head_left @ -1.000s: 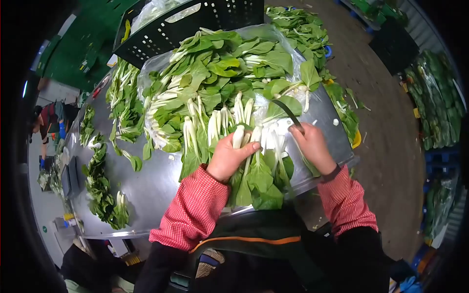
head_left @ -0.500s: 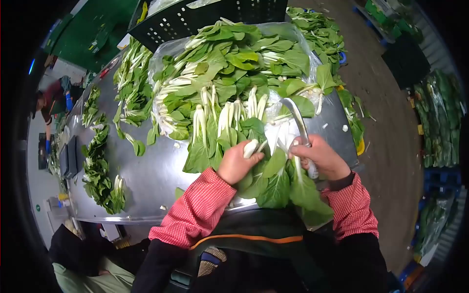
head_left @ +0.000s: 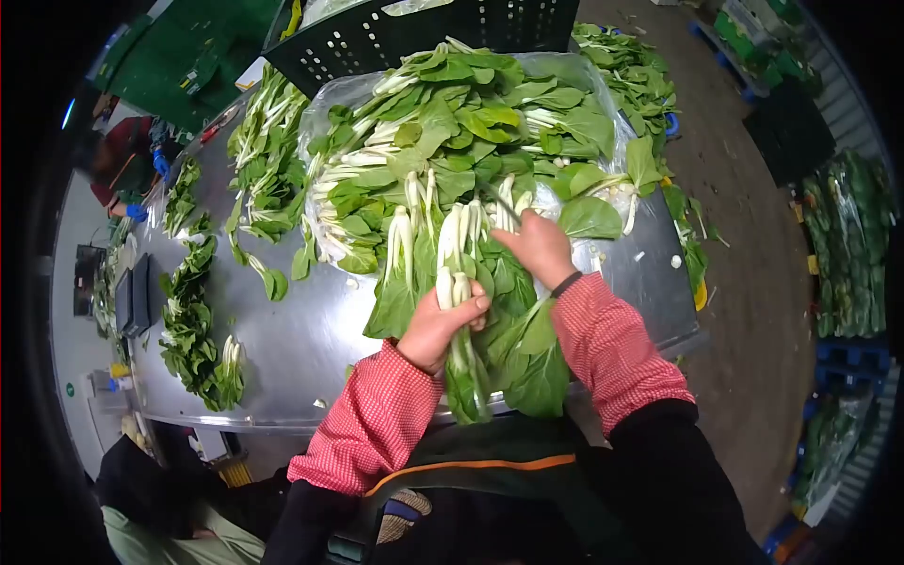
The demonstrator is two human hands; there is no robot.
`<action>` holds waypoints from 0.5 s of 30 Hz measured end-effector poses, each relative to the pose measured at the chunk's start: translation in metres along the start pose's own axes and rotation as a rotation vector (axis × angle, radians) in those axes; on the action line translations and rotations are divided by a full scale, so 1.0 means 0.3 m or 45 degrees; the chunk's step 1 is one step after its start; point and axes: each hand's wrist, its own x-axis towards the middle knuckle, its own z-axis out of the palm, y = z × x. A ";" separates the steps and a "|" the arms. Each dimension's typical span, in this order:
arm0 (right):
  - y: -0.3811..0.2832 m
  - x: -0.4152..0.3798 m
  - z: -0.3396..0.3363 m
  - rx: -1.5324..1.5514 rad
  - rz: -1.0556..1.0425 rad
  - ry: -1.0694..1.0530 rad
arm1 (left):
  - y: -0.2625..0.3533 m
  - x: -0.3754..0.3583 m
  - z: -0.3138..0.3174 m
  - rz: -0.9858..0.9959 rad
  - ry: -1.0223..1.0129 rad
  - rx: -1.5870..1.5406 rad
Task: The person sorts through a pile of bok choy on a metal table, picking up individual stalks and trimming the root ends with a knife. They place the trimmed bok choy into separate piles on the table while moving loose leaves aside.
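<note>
My left hand [head_left: 443,322] is closed around a few leafy greens [head_left: 464,363] with white stalks, pak choi by their look; the stalk ends point up and the leaves hang at the table's front edge. To its right, my right hand [head_left: 539,247] is closed on the curved knife, whose handle is hidden in the fist. Only a thin, blurred part of the blade [head_left: 504,215] shows, beside upright white stalks. Just past my left hand, more pak choi [head_left: 399,254] lies with its stalk ends away from me. A large heap of pak choi [head_left: 433,127] rests on clear plastic behind.
A black perforated crate [head_left: 424,36] stands at the back of the metal table [head_left: 292,348]. Loose greens [head_left: 188,330] lie to the left, with small white trimmings [head_left: 676,262] at right. A co-worker with blue gloves [head_left: 160,165] is at far left.
My left hand has turned, now holding its pak choi with stalks upright. My right hand has moved up and left with the knife, toward the stalks on the table.
</note>
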 end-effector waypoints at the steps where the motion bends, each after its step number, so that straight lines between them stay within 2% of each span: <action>1: 0.000 0.003 0.030 -0.063 -0.027 -0.008 | 0.012 -0.003 -0.007 -0.001 0.003 0.007; 3: 0.002 0.004 0.042 -0.079 0.003 -0.070 | 0.029 0.007 -0.036 0.035 0.081 0.099; 7: 0.059 -0.018 -0.004 0.510 -0.042 -0.029 | 0.064 0.040 -0.036 0.136 0.150 0.113; 11: -0.018 -0.154 -0.133 0.622 -0.126 -0.013 | 0.093 0.097 0.017 0.203 0.194 0.298; 14: -0.012 -0.184 -0.124 0.648 -0.112 0.168 | 0.085 0.137 0.057 0.225 0.154 0.340; 15: -0.002 -0.169 -0.123 0.478 -0.064 0.168 | 0.078 0.145 0.068 0.218 0.129 0.332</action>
